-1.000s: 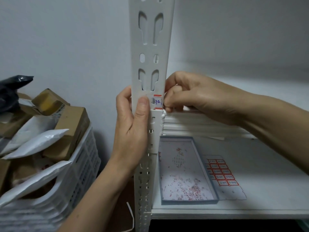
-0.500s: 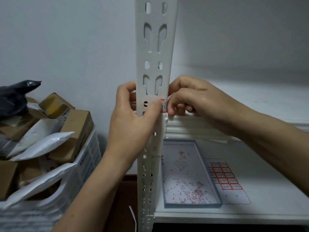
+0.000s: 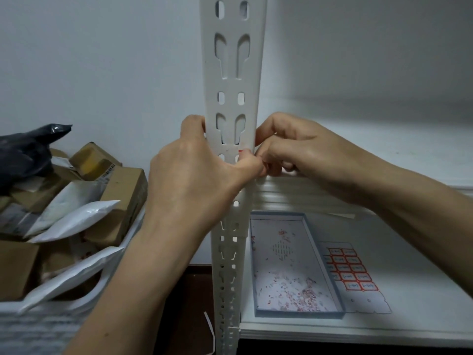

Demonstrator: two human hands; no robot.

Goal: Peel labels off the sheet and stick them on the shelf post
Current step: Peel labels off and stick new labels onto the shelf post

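Note:
A white slotted shelf post (image 3: 231, 103) rises through the middle of the view. My left hand (image 3: 194, 175) wraps around the post from the left, its thumb pressing over a red-edged label (image 3: 240, 151) on the post's front; only a sliver of the label shows. My right hand (image 3: 294, 147) reaches in from the right, fingers curled against the post's right edge beside the label. The label sheet (image 3: 350, 270), with red-bordered labels, lies flat on the white shelf (image 3: 409, 252) at lower right.
A shallow grey-rimmed box lid (image 3: 314, 242) with red paper scraps lies on the shelf left of the sheet. A white crate (image 3: 76, 303) of cardboard boxes and mailer bags stands at left, with a black bag (image 3: 25, 149) on top. Wall behind.
My left thumb has slid up over the label, which was plainly visible a second ago. Both hands have closed in on the post's right edge.

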